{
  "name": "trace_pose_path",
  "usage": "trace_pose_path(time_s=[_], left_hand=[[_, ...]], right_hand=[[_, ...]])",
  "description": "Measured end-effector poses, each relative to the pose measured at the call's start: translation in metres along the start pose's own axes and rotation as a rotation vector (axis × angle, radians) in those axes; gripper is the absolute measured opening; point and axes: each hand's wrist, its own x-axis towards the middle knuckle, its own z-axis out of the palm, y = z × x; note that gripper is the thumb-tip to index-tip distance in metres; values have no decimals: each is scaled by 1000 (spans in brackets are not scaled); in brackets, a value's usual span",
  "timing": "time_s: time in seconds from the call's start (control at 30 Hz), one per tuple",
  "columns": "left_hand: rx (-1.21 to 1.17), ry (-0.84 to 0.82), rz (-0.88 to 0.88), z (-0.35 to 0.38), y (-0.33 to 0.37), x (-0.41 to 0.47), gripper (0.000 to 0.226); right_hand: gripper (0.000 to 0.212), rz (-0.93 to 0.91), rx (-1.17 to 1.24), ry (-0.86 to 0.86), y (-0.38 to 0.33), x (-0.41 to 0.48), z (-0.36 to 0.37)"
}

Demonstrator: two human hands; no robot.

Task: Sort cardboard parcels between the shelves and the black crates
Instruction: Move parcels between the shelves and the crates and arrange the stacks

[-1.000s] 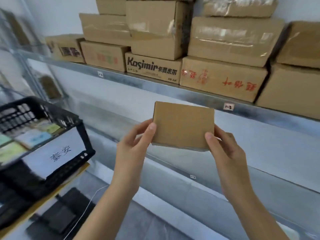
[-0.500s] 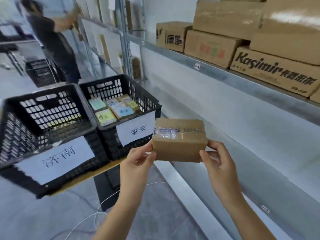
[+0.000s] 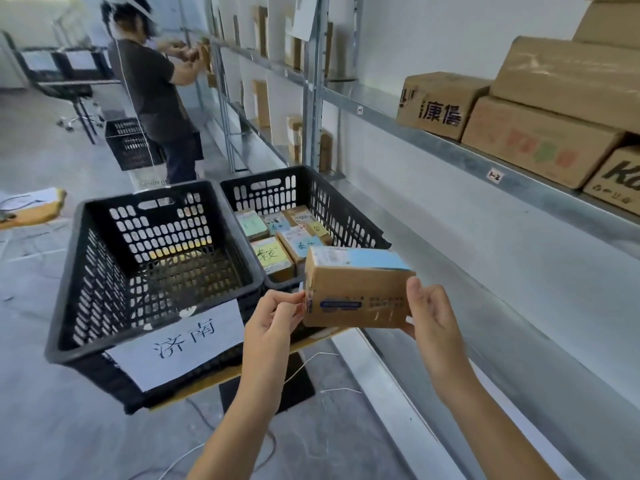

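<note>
I hold a small cardboard parcel (image 3: pixel 356 292) with a blue label on top between both hands, in front of the crates. My left hand (image 3: pixel 273 317) pinches its left end and my right hand (image 3: pixel 429 313) grips its right end. Two black crates stand side by side on a board. The left crate (image 3: pixel 104 271) carries a paper sign and looks empty. The right crate (image 3: pixel 346 216) holds several small labelled parcels (image 3: pixel 273 256). Large cardboard boxes (image 3: pixel 540 140) sit on the metal shelf (image 3: pixel 415 133) at the upper right.
Another person (image 3: pixel 152 95) stands at the shelving further down the aisle, beside a third black crate (image 3: pixel 128 143) on the floor. White cables (image 3: pixel 311 362) trail on the grey floor under my arms. A lower shelf (image 3: pixel 450 271) runs along the right.
My view has swung left from the shelf to the crates. The parcel has tipped so its blue-labelled top shows, and it now sits closer to the right crate.
</note>
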Motion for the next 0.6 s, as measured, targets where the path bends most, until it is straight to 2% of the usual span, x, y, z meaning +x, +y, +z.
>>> trace_pose_path(time_s=[0.07, 0.13, 0.27, 0.37, 0.43, 0.53, 0.6], left_hand=[[-3, -1, -4, -12, 2, 11, 24], [17, -4, -14, -24, 1, 20, 27], [43, -66, -5, -46, -1, 37, 25], [42, -76, 7, -65, 3, 48, 34], [42, -45, -15, -80, 6, 56, 44], [136, 20, -35, -97, 9, 65, 55], [186, 49, -32, -103, 11, 70, 64]], right_hand=[[55, 28, 27, -21, -4, 5, 14], [55, 61, 70, -35, -6, 10, 27], [24, 84, 117, -70, -4, 16, 50], [19, 71, 116, -120, -2, 20, 68], [27, 29, 98, -150, -4, 21, 83], [60, 35, 170, -179, -11, 19, 109], [73, 76, 226, -200, -14, 23, 123]])
